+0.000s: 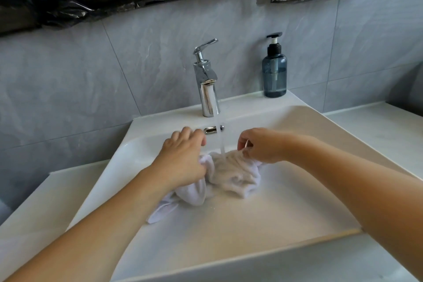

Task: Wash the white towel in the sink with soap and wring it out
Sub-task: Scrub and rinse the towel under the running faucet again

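Filling most of the view, the white sink sits in a pale desk, with the chrome tap at its back edge running a thin stream of water and the blue soap bottle standing on the rim to the tap's right. The white towel lies bunched in the basin directly under the stream, one loose tail trailing toward the near left. Soaked, it will likely be heavy for its bulk, limp, and prone to sag and drip; gathering it in thick handfuls near each end should give the firmest hold for twisting, since a thin edge would slip.

Both forearms reach in from the near corners, palms down. The left hand presses on the towel's left side, fingers curled loosely downward, though whether they close on cloth is hidden beneath the palm. The right hand hovers at the towel's right, its fingertips pinching a fold of the wet cloth.
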Tool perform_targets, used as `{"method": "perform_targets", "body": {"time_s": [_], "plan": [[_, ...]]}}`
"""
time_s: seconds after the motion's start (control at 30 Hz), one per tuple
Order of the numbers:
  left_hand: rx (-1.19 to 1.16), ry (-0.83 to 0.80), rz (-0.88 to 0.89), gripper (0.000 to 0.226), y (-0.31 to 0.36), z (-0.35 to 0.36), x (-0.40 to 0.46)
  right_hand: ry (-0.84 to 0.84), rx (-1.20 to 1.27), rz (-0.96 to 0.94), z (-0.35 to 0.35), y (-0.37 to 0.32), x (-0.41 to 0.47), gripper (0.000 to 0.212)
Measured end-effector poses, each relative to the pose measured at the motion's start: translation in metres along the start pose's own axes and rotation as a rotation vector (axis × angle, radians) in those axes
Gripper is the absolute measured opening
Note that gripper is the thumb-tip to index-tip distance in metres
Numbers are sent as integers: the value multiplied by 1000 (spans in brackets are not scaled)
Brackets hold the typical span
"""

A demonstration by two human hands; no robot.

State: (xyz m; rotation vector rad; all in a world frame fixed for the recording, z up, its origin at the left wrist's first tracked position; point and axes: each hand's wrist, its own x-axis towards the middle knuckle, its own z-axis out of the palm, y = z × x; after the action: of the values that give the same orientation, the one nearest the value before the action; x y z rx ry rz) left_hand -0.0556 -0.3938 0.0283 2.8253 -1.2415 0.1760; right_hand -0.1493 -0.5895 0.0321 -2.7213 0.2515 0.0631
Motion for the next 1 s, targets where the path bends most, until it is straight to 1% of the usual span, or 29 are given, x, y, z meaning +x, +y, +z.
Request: {"method": "perform_targets", "body": {"time_s": [0.03, 0.07, 0.1, 0.13, 0.17, 0.2, 0.23, 0.3, 0.37, 0.43, 0.47, 0.53, 0.6, 0.67, 0.73, 0.8, 0.87, 0.93, 1.0], "plan": [[7, 96, 109, 25, 9, -1, -3, 27, 8, 5, -1, 1, 1, 16], [-79, 134, 197, 21, 18, -3, -7, 55, 7, 6, -1, 1, 2, 19], [-238, 74, 235, 15, 26, -6, -11, 79, 1, 3, -2, 1, 3, 22], [-374, -49, 238, 10, 33, -6, -14, 99, 1, -1, -2, 2, 4, 23], [-443, -172, 236, 13, 40, -3, -16, 110, 1, -7, -2, 2, 6, 23], [-400, -244, 267, 16, 46, 1, -18, 110, -2, -9, -1, 2, 7, 23], [-295, -251, 311, 18, 51, 5, -19, 99, -8, -8, 0, 2, 8, 23], [-107, -130, 388, 16, 57, 14, -18, 68, -19, -1, 1, 3, 9, 21], [-69, -35, 397, 10, 58, 18, -16, 49, -18, 0, 1, 3, 9, 21], [-66, -36, 371, 11, 56, 18, -12, 41, 5, 1, 0, 4, 8, 23], [-92, -51, 329, 11, 55, 17, -10, 23, 21, 4, -1, 5, 7, 26], [-212, -31, 157, 8, 49, 14, -4, -46, 32, 13, -2, 5, 4, 29], [-303, 43, -59, 10, 37, 12, 4, -124, -31, 13, -2, 3, -1, 36], [-336, 76, -175, 12, 28, 10, 8, -142, -89, 26, 1, -1, -2, 39], [-346, 6, -153, 14, 27, 8, 9, -77, -75, 5, 6, -4, 3, 31], [-361, -172, -59, 17, 31, 7, 7, 0, -63, 5, 8, -3, 7, 23], [-428, -330, -12, 21, 34, 7, 3, 44, -69, 45, 6, 2, 8, 27], [-606, -390, -37, 29, 31, 2, 1, 42, -85, 69, 3, 4, 7, 25], [-700, -377, -52, 40, 26, -2, -1, 10, -92, 80, 4, 4, 8, 22]]}}
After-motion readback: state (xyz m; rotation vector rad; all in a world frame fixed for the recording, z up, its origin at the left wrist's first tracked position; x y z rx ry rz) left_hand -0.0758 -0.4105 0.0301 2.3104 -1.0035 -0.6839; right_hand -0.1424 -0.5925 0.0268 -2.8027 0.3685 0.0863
